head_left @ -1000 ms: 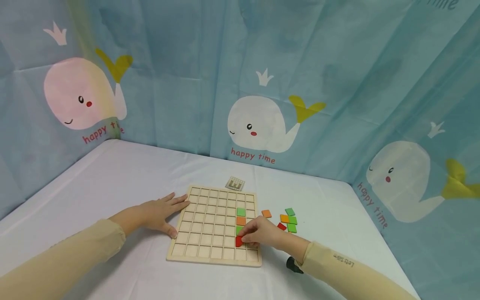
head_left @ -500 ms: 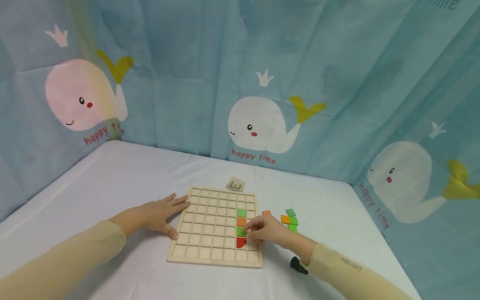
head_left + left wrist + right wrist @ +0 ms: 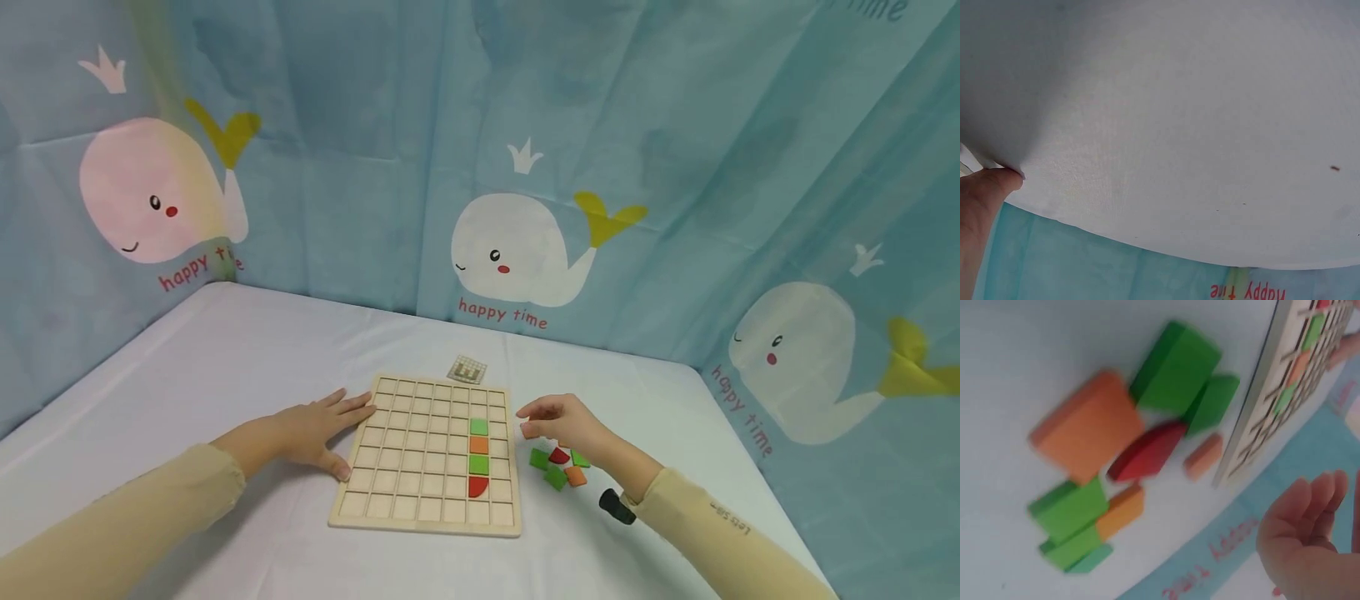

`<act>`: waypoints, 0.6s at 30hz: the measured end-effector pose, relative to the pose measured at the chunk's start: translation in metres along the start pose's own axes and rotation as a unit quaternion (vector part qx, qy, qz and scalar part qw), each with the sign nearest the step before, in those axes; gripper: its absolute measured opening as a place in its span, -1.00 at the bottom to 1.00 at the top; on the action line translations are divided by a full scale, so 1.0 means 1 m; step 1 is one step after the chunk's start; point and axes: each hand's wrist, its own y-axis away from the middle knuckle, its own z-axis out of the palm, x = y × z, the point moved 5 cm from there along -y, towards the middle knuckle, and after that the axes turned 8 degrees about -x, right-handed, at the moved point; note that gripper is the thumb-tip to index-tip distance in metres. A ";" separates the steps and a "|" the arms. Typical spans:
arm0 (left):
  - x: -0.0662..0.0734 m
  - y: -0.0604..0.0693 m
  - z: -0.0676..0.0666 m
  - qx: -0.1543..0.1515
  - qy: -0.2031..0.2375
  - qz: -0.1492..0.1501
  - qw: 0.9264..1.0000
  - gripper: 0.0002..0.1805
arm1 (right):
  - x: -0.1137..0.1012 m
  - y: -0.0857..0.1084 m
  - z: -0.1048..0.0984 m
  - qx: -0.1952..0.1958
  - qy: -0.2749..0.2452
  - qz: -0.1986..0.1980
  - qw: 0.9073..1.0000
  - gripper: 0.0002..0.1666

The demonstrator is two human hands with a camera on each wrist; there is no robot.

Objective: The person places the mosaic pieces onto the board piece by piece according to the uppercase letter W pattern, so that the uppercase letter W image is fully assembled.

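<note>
A wooden grid board (image 3: 408,458) lies on the table, with a column of light green tile (image 3: 478,427), orange tile (image 3: 478,445), green tile (image 3: 478,465) and rounded red tile (image 3: 477,487) in its cells. My left hand (image 3: 311,429) rests at the board's left edge, fingers spread; the left wrist view catches only part of that hand (image 3: 988,197). Just right of the board, my right hand (image 3: 566,423) hovers over a loose orange tile (image 3: 530,432), fingers loosely bent. In the right wrist view no tile shows in this hand (image 3: 1310,531), and that orange tile (image 3: 1204,456) lies apart from it.
Several loose tiles lie below the right hand, among them a red one (image 3: 558,456), a green one (image 3: 555,477) and an orange one (image 3: 575,476). A small pattern card (image 3: 467,369) lies behind the board. A black object (image 3: 617,506) sits by the right sleeve.
The right hand has let go of the red tile, which now lies in a cell below the green one, and has moved right and away from me, off the board. The left hand stays put.
</note>
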 end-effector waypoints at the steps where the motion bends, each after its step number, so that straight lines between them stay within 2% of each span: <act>1: -0.001 0.000 0.000 0.000 -0.001 0.000 1.000 0.18 | 0.001 0.000 -0.004 0.005 -0.002 0.002 1.000 -0.66; 12: -0.003 0.000 0.001 0.006 -0.001 0.005 1.000 0.18 | 0.019 -0.001 -0.042 0.047 0.028 0.035 0.998 -0.61; 18: -0.002 -0.001 0.001 0.007 -0.003 0.007 1.000 0.18 | 0.031 -0.001 -0.052 0.041 0.040 0.032 0.998 -0.63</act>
